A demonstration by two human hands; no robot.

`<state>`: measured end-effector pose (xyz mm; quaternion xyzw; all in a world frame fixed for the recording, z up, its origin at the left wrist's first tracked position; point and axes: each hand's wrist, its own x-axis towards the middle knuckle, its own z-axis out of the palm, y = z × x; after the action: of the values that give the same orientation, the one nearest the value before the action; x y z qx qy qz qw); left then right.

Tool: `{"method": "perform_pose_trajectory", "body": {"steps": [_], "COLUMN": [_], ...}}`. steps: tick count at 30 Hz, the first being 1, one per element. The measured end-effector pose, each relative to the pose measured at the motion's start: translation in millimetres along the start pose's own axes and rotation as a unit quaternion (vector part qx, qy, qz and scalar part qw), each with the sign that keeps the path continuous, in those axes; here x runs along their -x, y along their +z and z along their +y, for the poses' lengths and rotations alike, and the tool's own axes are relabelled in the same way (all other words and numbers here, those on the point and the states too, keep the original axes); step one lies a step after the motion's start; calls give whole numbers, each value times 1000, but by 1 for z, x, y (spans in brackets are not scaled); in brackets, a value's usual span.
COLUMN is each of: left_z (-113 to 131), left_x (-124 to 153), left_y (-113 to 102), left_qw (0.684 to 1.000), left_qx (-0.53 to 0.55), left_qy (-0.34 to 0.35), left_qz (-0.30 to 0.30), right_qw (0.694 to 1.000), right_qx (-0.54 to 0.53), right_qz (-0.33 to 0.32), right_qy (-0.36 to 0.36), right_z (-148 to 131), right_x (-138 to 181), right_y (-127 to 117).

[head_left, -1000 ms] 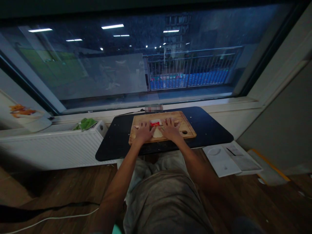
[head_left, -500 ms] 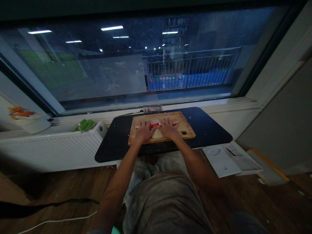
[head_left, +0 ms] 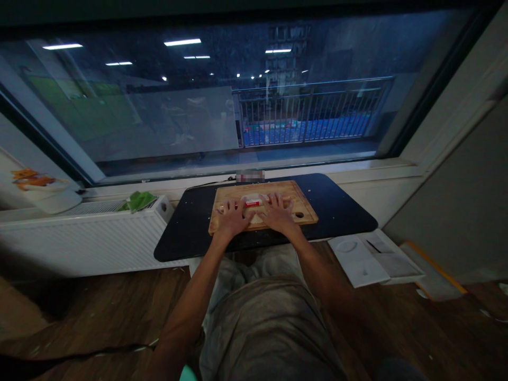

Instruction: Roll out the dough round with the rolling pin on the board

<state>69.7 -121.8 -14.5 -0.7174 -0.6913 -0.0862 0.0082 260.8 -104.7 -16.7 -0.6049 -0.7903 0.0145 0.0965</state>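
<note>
A wooden cutting board lies on a small black table under the window. My left hand and my right hand rest flat on the board side by side, fingers stretched out and spread. They press on a rolling pin that runs across the board under my palms, mostly hidden. A pale piece of dough shows between my hands. Just beyond my fingertips lies a small red and white packet.
A white radiator stands left of the table, with a green item on top. White boxes and paper lie on the wooden floor at the right. A cable runs across the floor at lower left. A large dark window is ahead.
Both hands have slid slightly back toward me on the board, and less of the pale dough shows between them. The view shifted a little.
</note>
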Motion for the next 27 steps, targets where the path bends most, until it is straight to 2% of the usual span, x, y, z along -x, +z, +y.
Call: {"method": "perform_pose_trajectory", "body": {"steps": [5, 13, 16, 22, 27], "left_z": [-1, -4, -4, -9, -15], "left_x": [-1, -33, -31, -1, 6], "left_y": [-1, -11, -10, -9, -13], "left_qw": [1000, 1000, 999, 1000, 999], "left_qx": [-3, 7, 8, -6, 3], "left_qy": [-3, -22, -25, 2, 20], "left_qz": [3, -21, -20, -7, -27], "right_qw": [1000, 998, 999, 1000, 1000], "right_qx": [-6, -42, -29, 11, -1], "right_qz": [-19, -25, -13, 20, -5], "right_qy": [9, 40, 29, 0, 7], "right_z": [0, -8, -7, -2, 4], "right_x": [-10, -43, -35, 2, 5], "right_y": [0, -4, -2, 1, -6]}}
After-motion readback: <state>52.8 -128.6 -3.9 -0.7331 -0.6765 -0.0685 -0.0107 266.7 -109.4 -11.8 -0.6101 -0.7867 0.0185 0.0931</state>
